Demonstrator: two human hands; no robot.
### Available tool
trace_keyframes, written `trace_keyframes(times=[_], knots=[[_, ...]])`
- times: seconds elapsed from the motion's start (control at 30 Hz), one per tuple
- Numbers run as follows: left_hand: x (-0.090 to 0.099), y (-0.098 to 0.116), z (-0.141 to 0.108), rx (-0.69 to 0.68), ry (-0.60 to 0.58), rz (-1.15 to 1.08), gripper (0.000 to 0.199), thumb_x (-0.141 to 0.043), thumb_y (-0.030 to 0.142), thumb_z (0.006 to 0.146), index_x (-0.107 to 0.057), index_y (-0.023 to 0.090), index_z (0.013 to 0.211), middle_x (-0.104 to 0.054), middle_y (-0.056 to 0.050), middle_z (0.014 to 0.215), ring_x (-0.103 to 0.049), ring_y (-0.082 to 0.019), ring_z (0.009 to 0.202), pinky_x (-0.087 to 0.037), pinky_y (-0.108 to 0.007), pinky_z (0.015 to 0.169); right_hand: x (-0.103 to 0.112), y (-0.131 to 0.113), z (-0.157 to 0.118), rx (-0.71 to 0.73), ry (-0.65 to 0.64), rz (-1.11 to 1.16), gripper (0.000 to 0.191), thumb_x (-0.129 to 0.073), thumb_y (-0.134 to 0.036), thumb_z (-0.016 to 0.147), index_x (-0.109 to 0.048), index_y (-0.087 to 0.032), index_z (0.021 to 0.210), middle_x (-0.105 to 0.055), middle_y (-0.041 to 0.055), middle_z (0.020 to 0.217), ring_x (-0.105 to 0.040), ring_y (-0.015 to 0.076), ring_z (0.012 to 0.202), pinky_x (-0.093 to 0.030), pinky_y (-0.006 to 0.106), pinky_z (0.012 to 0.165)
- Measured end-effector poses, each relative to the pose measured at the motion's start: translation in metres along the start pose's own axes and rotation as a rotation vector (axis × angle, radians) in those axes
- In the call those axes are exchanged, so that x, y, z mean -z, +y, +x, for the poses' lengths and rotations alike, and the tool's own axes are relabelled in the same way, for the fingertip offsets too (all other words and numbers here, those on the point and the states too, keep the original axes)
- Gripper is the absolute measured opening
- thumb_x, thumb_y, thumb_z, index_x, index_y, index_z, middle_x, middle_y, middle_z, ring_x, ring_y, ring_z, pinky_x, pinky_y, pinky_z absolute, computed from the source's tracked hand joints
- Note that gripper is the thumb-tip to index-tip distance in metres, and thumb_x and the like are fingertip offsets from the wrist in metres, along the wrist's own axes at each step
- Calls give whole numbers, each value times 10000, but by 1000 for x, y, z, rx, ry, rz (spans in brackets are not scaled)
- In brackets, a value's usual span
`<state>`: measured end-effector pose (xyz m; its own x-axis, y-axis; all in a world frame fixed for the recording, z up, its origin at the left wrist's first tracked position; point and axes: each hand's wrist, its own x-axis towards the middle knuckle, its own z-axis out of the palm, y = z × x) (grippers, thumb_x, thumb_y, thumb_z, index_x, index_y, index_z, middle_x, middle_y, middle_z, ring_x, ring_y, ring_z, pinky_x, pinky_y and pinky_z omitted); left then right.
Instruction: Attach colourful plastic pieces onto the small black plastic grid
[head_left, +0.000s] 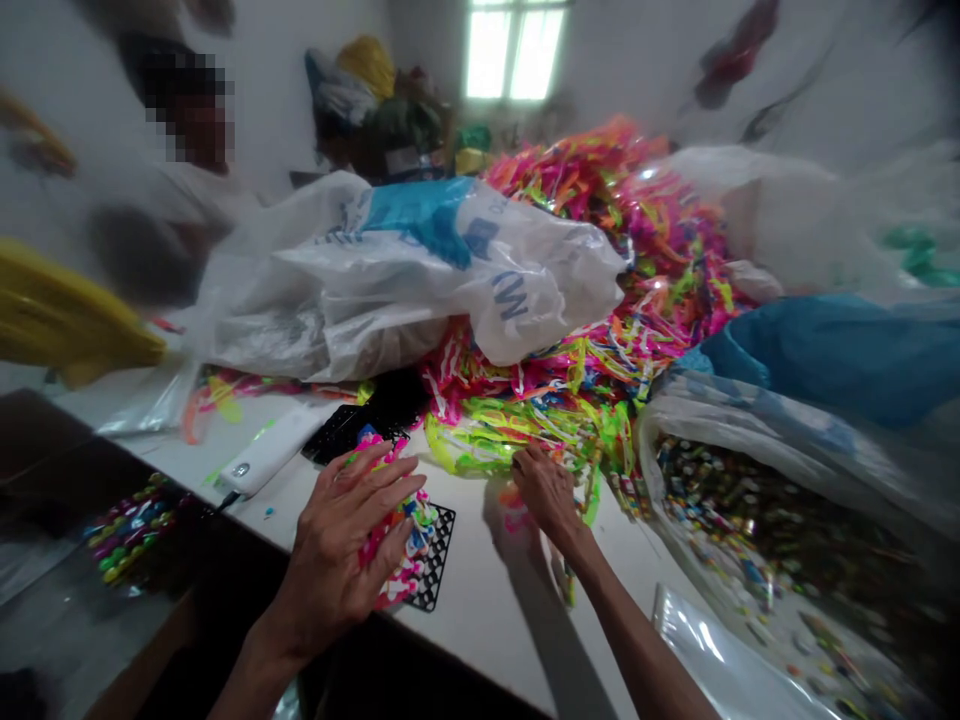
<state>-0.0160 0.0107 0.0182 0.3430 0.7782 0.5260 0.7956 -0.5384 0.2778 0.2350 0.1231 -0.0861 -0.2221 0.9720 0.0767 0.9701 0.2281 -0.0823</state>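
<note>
My left hand [352, 530] lies with its fingers stretched out over a black perforated tray [439, 570]. Small pink, white, blue and green plastic pieces [420, 530] stand in rows in the tray, partly covered by the hand. At the near edge of a neon yellow-green heap of thin plastic strips [487, 435], my right hand [546, 490] has its fingers curled together. What those fingertips hold, if anything, is hidden. A small pinkish piece [514, 510] shows on the tabletop just beside the right hand.
Behind rises a big pile of pink and orange strips [600, 190], with a white plastic sack [420, 280] across it. An open bag of small parts [750, 500] stands at right. Left are a white device with a cable [266, 460] and a person [191, 190].
</note>
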Motion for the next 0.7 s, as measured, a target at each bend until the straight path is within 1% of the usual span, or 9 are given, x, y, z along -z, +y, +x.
trace_keyframes(times=[0.1, 0.2, 0.23, 0.3, 0.37, 0.47, 0.57, 0.63, 0.7], knots=[[0, 1, 0, -1, 1, 1, 386, -492, 197, 837, -507, 232, 1221, -560, -38, 1271, -389, -242, 1266, -307, -473, 1035, -1, -2, -16, 113, 39, -74, 190, -430, -137, 890, -594, -196, 813, -600, 45, 891, -521, 185, 835, -279, 286, 640], [0, 0, 1, -11, 5, 1, 388, -494, 191, 834, -508, 225, 1221, -564, -41, 1264, -400, -241, 1256, -304, -471, 1037, -5, -2, -37, 191, 119, -86, 194, -421, -122, 898, -600, -193, 871, -601, 48, 917, -511, 190, 837, -291, 295, 680], [0, 0, 1, -16, 6, -2, 389, -496, 189, 833, -507, 223, 1220, -564, -42, 1263, -401, -242, 1255, -302, -472, 1037, -6, -2, -44, 210, 122, -85, 191, -426, -116, 893, -602, -191, 887, -603, 48, 920, -510, 193, 834, -293, 298, 689], [-1, 0, 2, -20, 7, -6, 395, -498, 186, 831, -502, 225, 1224, -566, -42, 1260, -399, -243, 1256, -302, -473, 1035, -8, 0, -54, 230, 74, -93, 191, -445, -88, 866, -611, -182, 874, -609, 51, 906, -514, 203, 843, -299, 303, 704], [-2, -1, 1, -18, 11, -7, 406, -498, 186, 831, -491, 232, 1235, -570, -40, 1256, -397, -245, 1258, -306, -477, 1030, -5, 3, -59, 198, -3, -97, 202, -453, -56, 828, -618, -172, 839, -614, 60, 903, -522, 213, 864, -306, 302, 713], [-2, -1, 0, -10, 18, -2, 415, -498, 194, 832, -484, 244, 1244, -569, -37, 1257, -397, -250, 1260, -309, -483, 1028, 8, 9, -53, 99, -103, 21, 203, -474, -85, 791, -628, -180, 882, -619, 54, 936, -545, 201, 881, -324, 279, 704], [-2, 0, -1, -3, 13, 1, 411, -501, 208, 829, -492, 252, 1237, -569, -35, 1259, -400, -257, 1260, -308, -490, 1032, 23, 16, -31, -22, -102, 153, 283, -483, -154, 786, -615, -214, 1029, -620, 44, 1017, -563, 189, 899, -338, 262, 694], [-2, 0, -1, -3, 14, 2, 408, -503, 211, 827, -495, 250, 1234, -571, -36, 1255, -403, -259, 1258, -309, -493, 1034, 26, 20, -13, -96, -82, 125, 296, -463, -158, 794, -618, -208, 1041, -614, 62, 1058, -559, 204, 943, -345, 269, 708], [-2, 0, 0, -5, 15, 4, 407, -502, 211, 829, -493, 247, 1234, -572, -37, 1254, -400, -257, 1259, -311, -490, 1033, 23, 22, 2, -106, -103, 41, 266, -449, -150, 798, -640, -178, 981, -610, 94, 1068, -548, 227, 981, -351, 285, 739]])
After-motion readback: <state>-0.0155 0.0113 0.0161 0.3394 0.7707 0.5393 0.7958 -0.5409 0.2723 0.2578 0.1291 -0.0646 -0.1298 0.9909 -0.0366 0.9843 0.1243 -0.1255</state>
